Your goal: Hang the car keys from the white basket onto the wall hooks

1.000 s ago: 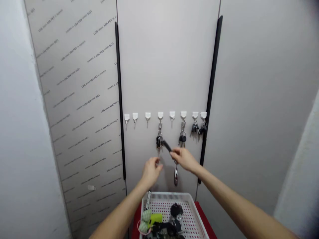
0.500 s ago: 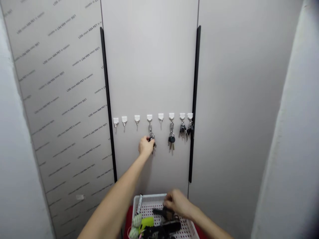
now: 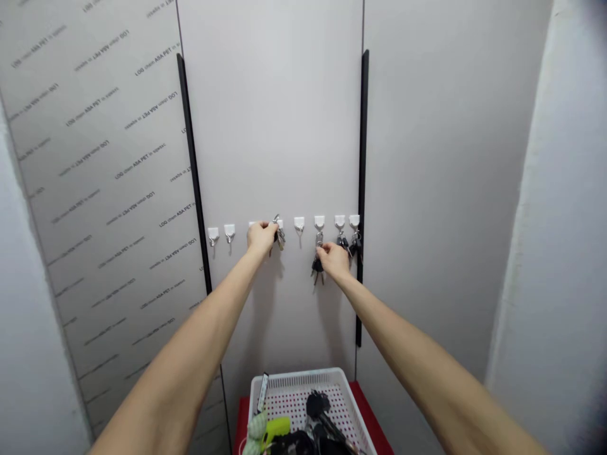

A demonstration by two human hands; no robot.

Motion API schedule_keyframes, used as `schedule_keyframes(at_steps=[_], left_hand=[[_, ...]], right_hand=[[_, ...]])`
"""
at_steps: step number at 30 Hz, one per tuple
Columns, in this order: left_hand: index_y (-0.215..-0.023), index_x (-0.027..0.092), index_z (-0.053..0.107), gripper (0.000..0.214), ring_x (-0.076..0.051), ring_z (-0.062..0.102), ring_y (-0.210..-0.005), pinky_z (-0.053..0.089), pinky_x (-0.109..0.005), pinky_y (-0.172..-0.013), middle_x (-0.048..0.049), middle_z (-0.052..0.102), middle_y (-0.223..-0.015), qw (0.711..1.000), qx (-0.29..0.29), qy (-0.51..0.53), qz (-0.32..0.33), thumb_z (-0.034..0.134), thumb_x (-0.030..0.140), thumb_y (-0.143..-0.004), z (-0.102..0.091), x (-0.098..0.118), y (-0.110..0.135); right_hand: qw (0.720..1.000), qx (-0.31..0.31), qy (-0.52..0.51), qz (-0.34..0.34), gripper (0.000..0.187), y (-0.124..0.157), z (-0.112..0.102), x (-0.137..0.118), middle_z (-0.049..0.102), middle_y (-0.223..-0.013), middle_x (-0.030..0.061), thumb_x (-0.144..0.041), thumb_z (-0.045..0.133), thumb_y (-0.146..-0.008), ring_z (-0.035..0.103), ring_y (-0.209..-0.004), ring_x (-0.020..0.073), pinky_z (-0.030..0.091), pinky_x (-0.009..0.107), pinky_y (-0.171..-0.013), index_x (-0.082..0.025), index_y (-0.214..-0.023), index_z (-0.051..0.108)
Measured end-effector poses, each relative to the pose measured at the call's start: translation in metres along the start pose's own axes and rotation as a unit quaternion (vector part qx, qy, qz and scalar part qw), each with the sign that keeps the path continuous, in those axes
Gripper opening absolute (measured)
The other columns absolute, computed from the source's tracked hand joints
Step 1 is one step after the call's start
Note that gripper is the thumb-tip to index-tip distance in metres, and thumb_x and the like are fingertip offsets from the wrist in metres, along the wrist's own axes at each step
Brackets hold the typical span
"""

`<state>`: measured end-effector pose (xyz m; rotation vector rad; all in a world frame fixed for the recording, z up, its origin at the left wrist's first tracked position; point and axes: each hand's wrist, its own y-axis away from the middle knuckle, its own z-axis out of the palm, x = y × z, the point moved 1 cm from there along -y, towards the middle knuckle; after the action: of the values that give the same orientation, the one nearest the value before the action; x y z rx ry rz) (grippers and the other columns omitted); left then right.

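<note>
My left hand is up at a white adhesive hook, its fingers closed on a bunch of metal keys that hangs beside it. Further right, my right hand pinches at a key bunch with a black fob, which hangs from another white hook. The fingers partly hide that bunch's metal clip. Two more key bunches hang on the hooks to the right, just past my right hand.
Several white hooks form a row across the pale wall panel, with bare hooks at the left. Black vertical strips edge the panel. Below my arms, a white plastic basket on a red surface holds green soft keychains and black keys.
My right hand has risen from the basket to the hanging keys. My left hand has moved up toward the hook with the keys. The view has shifted slightly left.
</note>
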<state>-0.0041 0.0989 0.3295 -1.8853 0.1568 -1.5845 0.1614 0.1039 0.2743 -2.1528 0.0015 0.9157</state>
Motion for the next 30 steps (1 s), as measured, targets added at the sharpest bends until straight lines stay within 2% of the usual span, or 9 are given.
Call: schedule_keyframes(at_steps=[5, 7, 10, 13, 17, 21, 24, 28, 30], left_hand=[[-0.059, 0.014, 0.048, 0.016, -0.004, 0.035, -0.039, 0.027, -0.016, -0.039, 0.0049, 0.044, -0.046, 0.994, -0.022, 0.103, 0.021, 0.049, 0.028, -0.052, -0.017, 0.015, 0.004], [-0.060, 0.014, 0.048, 0.016, -0.004, 0.036, -0.039, 0.028, -0.017, -0.040, 0.0048, 0.044, -0.047, 0.993, -0.068, 0.096, 0.025, 0.049, 0.027, -0.052, -0.021, 0.015, 0.018], [-0.063, 0.012, 0.050, 0.015, -0.006, 0.040, -0.045, 0.031, -0.017, -0.045, 0.0034, 0.047, -0.050, 0.988, -0.151, 0.015, 0.027, 0.049, 0.024, -0.053, -0.022, -0.007, 0.056], [-0.066, 0.012, 0.053, 0.017, -0.008, 0.042, -0.049, 0.031, -0.018, -0.048, 0.0017, 0.049, -0.051, 0.960, -0.258, -0.104, 0.020, 0.045, 0.023, -0.055, -0.018, -0.050, 0.106], [-0.073, 0.014, 0.055, 0.022, -0.011, 0.046, -0.059, 0.032, -0.019, -0.052, -0.0011, 0.057, -0.065, 0.911, -0.353, -0.214, -0.003, 0.041, 0.025, -0.060, -0.013, -0.108, 0.170], [-0.076, 0.017, 0.055, 0.022, -0.013, 0.049, -0.067, 0.032, -0.020, -0.056, -0.0014, 0.058, -0.073, 0.874, -0.386, -0.293, -0.030, 0.040, 0.022, -0.060, -0.012, -0.137, 0.207], [-0.077, 0.019, 0.055, 0.023, -0.014, 0.051, -0.070, 0.032, -0.021, -0.057, -0.0013, 0.059, -0.076, 0.850, -0.410, -0.329, -0.044, 0.041, 0.021, -0.059, -0.012, -0.146, 0.221], [-0.075, 0.020, 0.056, 0.023, -0.015, 0.051, -0.069, 0.033, -0.021, -0.057, -0.0008, 0.059, -0.074, 0.815, -0.438, -0.377, -0.048, 0.045, 0.019, -0.055, -0.009, -0.150, 0.222], [-0.075, 0.020, 0.056, 0.022, -0.014, 0.051, -0.070, 0.034, -0.021, -0.058, -0.0008, 0.059, -0.074, 0.811, -0.438, -0.386, -0.041, 0.045, 0.019, -0.055, -0.002, -0.145, 0.210]], right_hand=[[0.996, 0.055, -0.060, -0.031, 0.028, -0.010, -0.019, -0.016, 0.054, -0.057, 0.0020, -0.033, 0.036, -0.064, 0.047, -0.054, 0.0103, 0.034, 0.020, -0.052, -0.012, -0.068, 0.055], [0.995, 0.024, -0.077, -0.058, 0.027, -0.005, -0.027, -0.022, 0.052, -0.054, 0.0006, -0.032, 0.037, -0.064, 0.045, -0.051, 0.0091, 0.033, 0.019, -0.050, -0.012, -0.066, 0.055], [0.983, -0.139, -0.075, -0.092, 0.023, 0.024, -0.026, -0.015, 0.049, -0.050, -0.0010, -0.029, 0.039, -0.062, 0.042, -0.047, 0.0073, 0.030, 0.017, -0.046, -0.011, -0.062, 0.054], [0.946, -0.311, -0.037, -0.087, 0.020, 0.073, -0.010, 0.009, 0.046, -0.046, -0.0021, -0.022, 0.038, -0.060, 0.036, -0.043, 0.0054, 0.027, 0.016, -0.042, -0.011, -0.059, 0.055], [0.916, -0.398, 0.014, -0.056, 0.022, 0.139, 0.017, 0.049, 0.045, -0.045, -0.0020, -0.015, 0.037, -0.056, 0.032, -0.043, 0.0045, 0.022, 0.016, -0.040, -0.010, -0.060, 0.058], [0.907, -0.416, 0.059, -0.040, 0.022, 0.182, 0.034, 0.077, 0.050, -0.048, -0.0009, -0.017, 0.040, -0.054, 0.035, -0.045, 0.0053, 0.021, 0.016, -0.041, -0.011, -0.062, 0.060], [0.905, -0.417, 0.066, -0.040, 0.022, 0.195, 0.037, 0.088, 0.054, -0.051, -0.0002, -0.015, 0.041, -0.053, 0.039, -0.047, 0.0063, 0.023, 0.017, -0.042, -0.013, -0.061, 0.061], [0.894, -0.447, 0.028, -0.025, 0.023, 0.173, 0.023, 0.088, 0.058, -0.054, 0.0017, -0.016, 0.042, -0.055, 0.044, -0.047, 0.0079, 0.028, 0.017, -0.043, -0.013, -0.067, 0.061], [0.931, -0.364, -0.006, -0.018, 0.025, 0.139, 0.004, 0.082, 0.061, -0.065, 0.0046, -0.018, 0.040, -0.059, 0.049, -0.055, 0.0096, 0.035, 0.018, -0.051, -0.012, -0.073, 0.060]])
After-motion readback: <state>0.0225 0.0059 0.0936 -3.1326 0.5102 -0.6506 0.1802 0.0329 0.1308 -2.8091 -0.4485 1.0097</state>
